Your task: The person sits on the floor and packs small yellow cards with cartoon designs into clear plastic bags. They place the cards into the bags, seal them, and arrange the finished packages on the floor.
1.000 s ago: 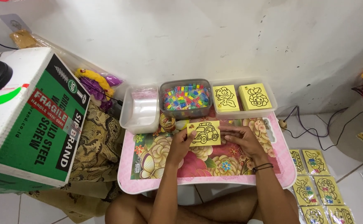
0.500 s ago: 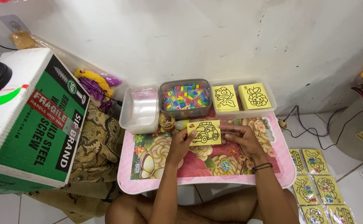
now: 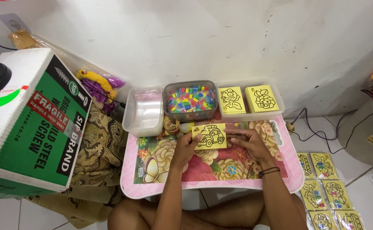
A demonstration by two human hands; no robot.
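The bench (image 3: 152,187) is a small pink one with a flowered top, and every place here is told from it. To its left stands a big green and white cardboard box (image 3: 28,123). Along its far edge sit three clear tubs: a tub of plastic bags (image 3: 144,111) at the left, a tub of small coloured pieces (image 3: 190,100) in the middle, and a tub with two stacks of yellow cards (image 3: 250,100) at the right. On the floor to its right lie more yellow cards in clear sleeves (image 3: 325,196).

Over the far half of the bench, just short of the middle tub, the person holds a yellow card with a black car drawing (image 3: 210,136). The left hand (image 3: 186,147) pinches the card's left edge, thumb on top, so that grip is closed on the card. The right hand (image 3: 248,142) has its fingertips at the card's right edge; whether it pinches or only steadies cannot be told.

The card's long axis runs left to right, nearly level with the bench's far edge. The car stands upright to the person, its wheels toward them; which way it faces is too small to tell.

To handle it well, the fingers should keep to the margins, clear of the drawing, with the card held flat and unbent.
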